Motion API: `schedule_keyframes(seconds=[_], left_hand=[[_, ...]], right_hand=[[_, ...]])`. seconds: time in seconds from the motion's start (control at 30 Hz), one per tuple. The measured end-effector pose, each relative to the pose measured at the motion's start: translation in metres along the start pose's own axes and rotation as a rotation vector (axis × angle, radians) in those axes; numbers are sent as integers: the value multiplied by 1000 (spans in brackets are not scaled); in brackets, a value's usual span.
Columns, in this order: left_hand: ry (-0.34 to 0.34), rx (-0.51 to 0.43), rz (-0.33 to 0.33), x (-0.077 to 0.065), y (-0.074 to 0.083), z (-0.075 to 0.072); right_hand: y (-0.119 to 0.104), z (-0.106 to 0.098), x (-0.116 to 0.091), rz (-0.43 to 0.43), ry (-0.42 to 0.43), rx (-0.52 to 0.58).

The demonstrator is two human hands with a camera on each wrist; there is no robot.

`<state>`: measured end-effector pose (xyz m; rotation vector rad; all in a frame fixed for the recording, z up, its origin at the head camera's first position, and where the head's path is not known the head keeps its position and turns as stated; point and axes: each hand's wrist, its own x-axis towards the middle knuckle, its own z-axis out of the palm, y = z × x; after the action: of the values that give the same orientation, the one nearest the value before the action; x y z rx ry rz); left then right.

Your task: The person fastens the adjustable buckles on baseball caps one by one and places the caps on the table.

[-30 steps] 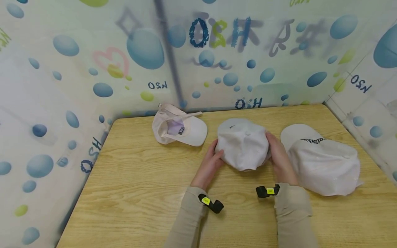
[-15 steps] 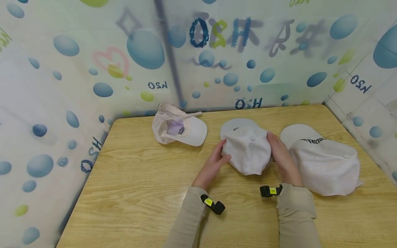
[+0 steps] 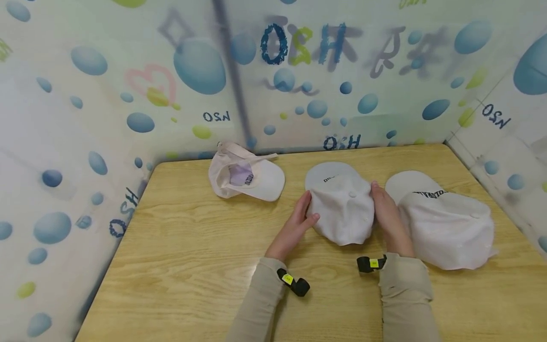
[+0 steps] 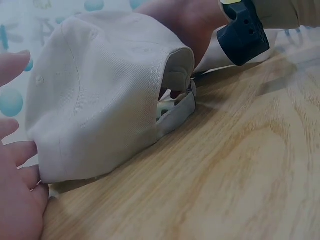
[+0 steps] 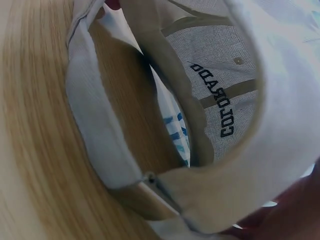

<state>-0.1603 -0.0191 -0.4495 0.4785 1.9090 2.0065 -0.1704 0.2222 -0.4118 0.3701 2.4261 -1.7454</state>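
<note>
A white baseball cap (image 3: 342, 209) is between both hands on the wooden table, crown up, brim towards the back wall. My left hand (image 3: 295, 225) holds its left side; in the left wrist view, the fingers (image 4: 22, 152) meet the cap's lower edge. My right hand (image 3: 391, 221) grips the opposite side, its fingertips partly hidden behind the fabric. From the right wrist, the cap's inside shows reversed COLORADO lettering (image 5: 215, 100) and the rear strap (image 5: 95, 120) near the tabletop.
To the right, close beside my right hand, lies a larger-looking white cap (image 3: 448, 228) with dark lettering. A pale pinkish cap (image 3: 248, 175) rests on its side at the back left. Patterned walls border the wooden table (image 3: 183, 266).
Both hands have shifted the cap slightly right and towards me, and its brim and lettering show more. The other two caps stay where they were.
</note>
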Motion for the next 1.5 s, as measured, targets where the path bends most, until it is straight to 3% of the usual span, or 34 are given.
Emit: schedule_keyframes(seconds=[0.23, 0.33, 0.43, 0.57, 0.67, 0.8, 0.93, 1.07, 1.13, 1.23, 1.4, 1.5], left_hand=[[-31, 26, 26, -2, 11, -1], [-6, 25, 50, -1, 12, -1], [69, 42, 85, -1, 13, -1], [242, 25, 121, 0, 10, -4], [402, -45, 142, 1, 1, -11], [624, -85, 174, 1, -10, -24], [830, -54, 171, -4, -13, -39], [947, -79, 127, -14, -8, -52], [966, -105, 106, -18, -6, -56], [977, -140, 62, -20, -1, -59], [924, -102, -6, -17, -11, -67], [875, -44, -45, -16, -14, -70]], right_hand=[[-1, 2, 1, 3, 73, 13], [-2, 3, 1, -13, 129, 25], [-5, 4, 1, -29, 194, 78], [-12, 4, -3, -45, 282, 163], [-20, 5, -9, -106, 342, 239], [-37, 9, -14, -271, 417, 378], [-57, 20, -21, -422, 458, 510], [-75, 40, -32, -611, 440, 617], [-82, 52, -39, -693, 418, 636], [-93, 68, -51, -739, 372, 635], [-99, 96, -63, -746, 242, 681], [-84, 115, -50, -745, 161, 704]])
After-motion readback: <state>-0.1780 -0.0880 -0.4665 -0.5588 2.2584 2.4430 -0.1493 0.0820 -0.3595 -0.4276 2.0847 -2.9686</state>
